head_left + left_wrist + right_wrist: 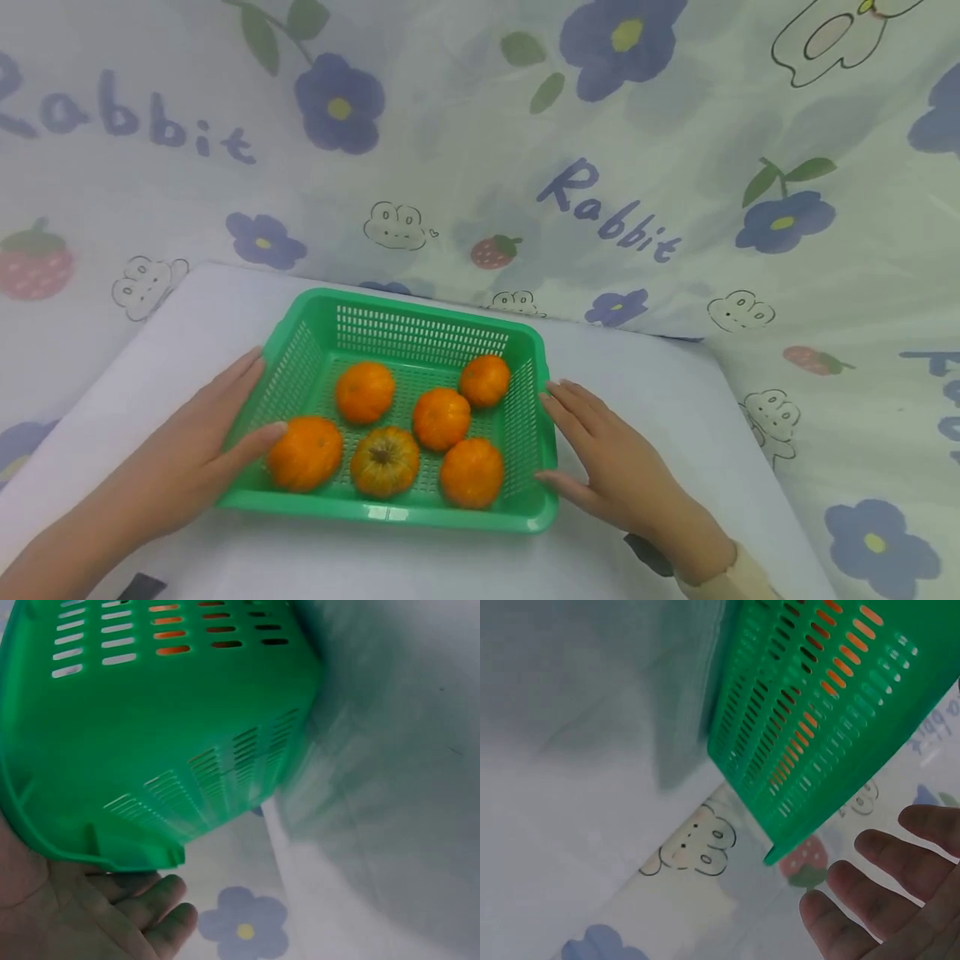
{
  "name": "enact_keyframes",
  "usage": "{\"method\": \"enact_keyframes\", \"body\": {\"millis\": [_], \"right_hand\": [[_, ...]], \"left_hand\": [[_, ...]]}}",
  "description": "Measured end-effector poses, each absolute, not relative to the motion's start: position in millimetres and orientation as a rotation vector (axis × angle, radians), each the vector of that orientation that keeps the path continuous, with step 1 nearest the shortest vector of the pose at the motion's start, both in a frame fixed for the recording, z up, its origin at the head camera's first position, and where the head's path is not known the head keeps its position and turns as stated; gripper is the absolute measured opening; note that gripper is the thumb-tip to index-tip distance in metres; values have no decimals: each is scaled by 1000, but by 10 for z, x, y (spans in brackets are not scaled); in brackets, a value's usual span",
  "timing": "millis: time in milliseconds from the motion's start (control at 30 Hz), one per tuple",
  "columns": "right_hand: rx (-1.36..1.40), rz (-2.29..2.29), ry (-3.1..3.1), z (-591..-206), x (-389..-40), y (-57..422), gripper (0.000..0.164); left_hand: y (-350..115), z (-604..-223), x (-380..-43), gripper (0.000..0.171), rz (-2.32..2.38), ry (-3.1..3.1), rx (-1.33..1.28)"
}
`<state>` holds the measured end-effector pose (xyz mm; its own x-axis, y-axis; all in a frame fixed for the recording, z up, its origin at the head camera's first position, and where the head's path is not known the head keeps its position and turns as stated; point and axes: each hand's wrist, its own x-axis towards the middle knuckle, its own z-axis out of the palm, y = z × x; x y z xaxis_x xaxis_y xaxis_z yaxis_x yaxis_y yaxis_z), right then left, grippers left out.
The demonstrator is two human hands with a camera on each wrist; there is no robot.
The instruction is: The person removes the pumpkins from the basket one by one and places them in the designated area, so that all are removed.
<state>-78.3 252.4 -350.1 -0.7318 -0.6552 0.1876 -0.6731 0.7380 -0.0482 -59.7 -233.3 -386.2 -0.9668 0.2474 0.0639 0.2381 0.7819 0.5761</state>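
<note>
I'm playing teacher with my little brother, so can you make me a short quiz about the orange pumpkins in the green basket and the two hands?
1. Count: how many small pumpkins are in the green basket?

2. True or false: the left hand and the right hand are at opposite sides of the basket.

3. Pick one: in the head view, which pumpkin of the front row shows a thick stem on top?
A) the left one
B) the middle one
C) the right one

Key:
1. Six.
2. True.
3. B.
</note>
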Motion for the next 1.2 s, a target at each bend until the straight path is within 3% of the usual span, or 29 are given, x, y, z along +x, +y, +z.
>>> {"method": "enact_keyframes", "body": {"millis": [367,767,1200], "right_hand": [[1287,287,-2737,-3546,-1005,2276,82],[1343,527,-2852,-3681,-1161,2028,68],[1333,286,-3010,-3633,-1221,1829,73]], "left_hand": [[-2088,-3742,-803,111,801,2918,242],[-2008,-3776,-867,100,799,2958,142],[-2010,-3774,-851,100,850,2943,115]]}}
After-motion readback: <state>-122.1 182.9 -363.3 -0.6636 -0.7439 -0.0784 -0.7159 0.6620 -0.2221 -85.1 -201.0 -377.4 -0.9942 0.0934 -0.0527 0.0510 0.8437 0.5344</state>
